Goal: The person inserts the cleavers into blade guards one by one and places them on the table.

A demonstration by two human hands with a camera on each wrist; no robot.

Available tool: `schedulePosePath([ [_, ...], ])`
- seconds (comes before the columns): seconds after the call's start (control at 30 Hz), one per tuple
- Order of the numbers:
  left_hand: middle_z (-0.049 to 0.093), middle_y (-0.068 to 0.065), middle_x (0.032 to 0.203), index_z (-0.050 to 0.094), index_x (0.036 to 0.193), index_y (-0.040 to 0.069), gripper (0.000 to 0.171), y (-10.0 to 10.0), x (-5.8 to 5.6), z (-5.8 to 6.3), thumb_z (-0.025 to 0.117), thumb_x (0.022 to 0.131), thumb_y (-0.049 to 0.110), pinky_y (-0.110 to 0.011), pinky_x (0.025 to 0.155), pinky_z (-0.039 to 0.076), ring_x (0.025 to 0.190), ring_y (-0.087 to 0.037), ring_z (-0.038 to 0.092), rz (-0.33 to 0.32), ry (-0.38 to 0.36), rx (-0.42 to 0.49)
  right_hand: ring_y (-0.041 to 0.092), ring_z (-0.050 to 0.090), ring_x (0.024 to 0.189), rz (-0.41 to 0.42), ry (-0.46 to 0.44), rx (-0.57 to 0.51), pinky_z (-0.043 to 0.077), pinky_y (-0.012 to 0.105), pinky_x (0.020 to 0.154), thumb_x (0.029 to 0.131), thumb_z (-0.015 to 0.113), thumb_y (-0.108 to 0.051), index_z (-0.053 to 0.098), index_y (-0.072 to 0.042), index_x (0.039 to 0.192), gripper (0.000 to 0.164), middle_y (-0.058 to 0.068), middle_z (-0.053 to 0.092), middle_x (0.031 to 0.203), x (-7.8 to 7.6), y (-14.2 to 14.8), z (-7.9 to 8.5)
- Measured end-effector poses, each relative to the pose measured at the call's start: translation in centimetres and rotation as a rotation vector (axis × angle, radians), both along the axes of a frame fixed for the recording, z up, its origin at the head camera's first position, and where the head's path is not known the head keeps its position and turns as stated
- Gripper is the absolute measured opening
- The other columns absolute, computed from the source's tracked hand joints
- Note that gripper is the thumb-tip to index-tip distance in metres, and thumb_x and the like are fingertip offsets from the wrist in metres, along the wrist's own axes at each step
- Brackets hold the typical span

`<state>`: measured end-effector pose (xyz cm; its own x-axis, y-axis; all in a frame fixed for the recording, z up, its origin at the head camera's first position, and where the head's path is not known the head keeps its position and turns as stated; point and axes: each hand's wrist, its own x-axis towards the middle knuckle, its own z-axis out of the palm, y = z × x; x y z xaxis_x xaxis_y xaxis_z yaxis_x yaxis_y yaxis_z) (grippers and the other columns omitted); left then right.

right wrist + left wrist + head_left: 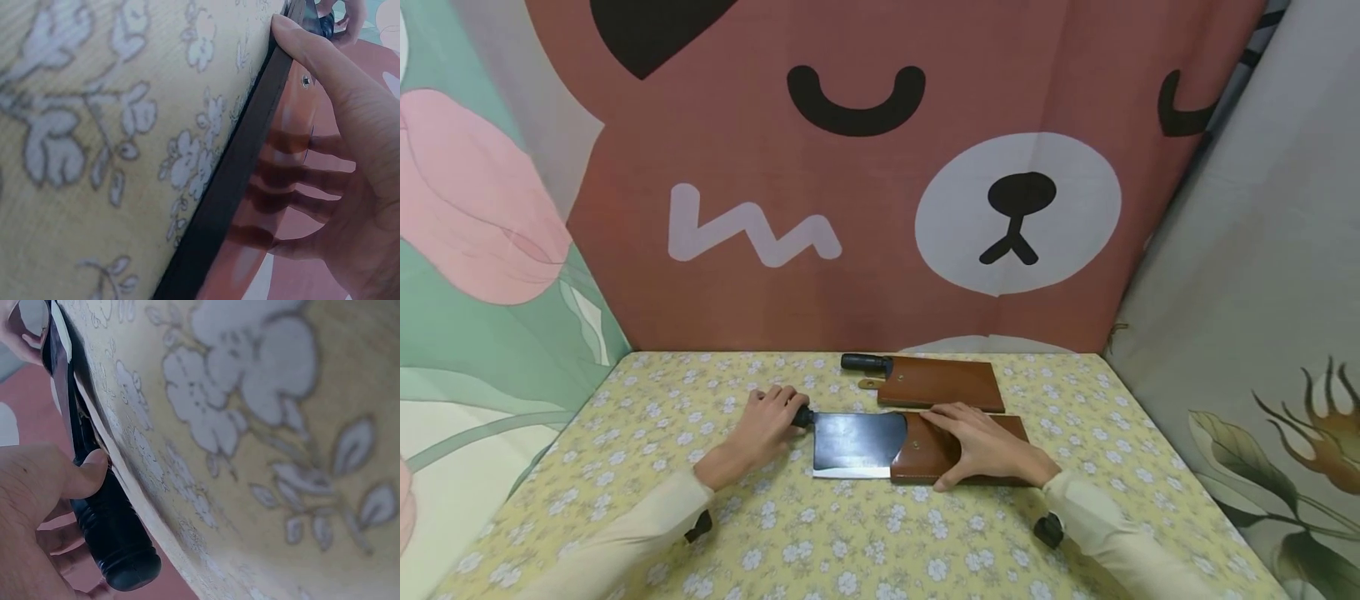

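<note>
A cleaver point(856, 442) lies flat, its blade pointing right and its far part hidden inside a brown leather sheath point(912, 454). About half of the broad blade shows, with its bright edge toward me. My left hand point(766, 427) grips the black handle point(115, 531), thumb along it near the blade in the left wrist view. My right hand point(992, 446) spans the sheath and holds it, with the thumb point(292, 34) at the near edge and the fingers across the leather toward the far edge. A metal snap stud point(305, 80) sits near the sheath's mouth.
Just behind lies a second cleaver, its black handle point(863, 362) sticking out of another brown sheath point(943, 383) with a small strap point(871, 384). The table wears a yellow floral cloth point(662, 417). A printed bear curtain point(865, 308) hangs along the back edge, with patterned fabric at both sides.
</note>
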<state>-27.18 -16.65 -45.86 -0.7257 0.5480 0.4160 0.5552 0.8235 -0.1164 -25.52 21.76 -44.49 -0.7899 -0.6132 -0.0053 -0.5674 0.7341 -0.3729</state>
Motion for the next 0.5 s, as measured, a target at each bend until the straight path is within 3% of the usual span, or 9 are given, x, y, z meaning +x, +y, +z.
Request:
schedulePosePath([
  [0.5, 0.060, -0.005, 0.106, 0.060, 0.116, 0.015, 0.044, 0.61, -0.49, -0.35, 0.080, 0.081, 0.033, -0.047, 0.072, 0.041, 0.091, -0.024, 0.055, -0.037, 0.031, 0.016, 0.050, 0.025, 0.144, 0.015, 0.029, 0.023, 0.020, 0.072, 0.109, 0.066, 0.081, -0.063, 0.033, -0.016, 0.154, 0.110, 0.018, 0.032, 0.157, 0.10, -0.32, 0.19],
])
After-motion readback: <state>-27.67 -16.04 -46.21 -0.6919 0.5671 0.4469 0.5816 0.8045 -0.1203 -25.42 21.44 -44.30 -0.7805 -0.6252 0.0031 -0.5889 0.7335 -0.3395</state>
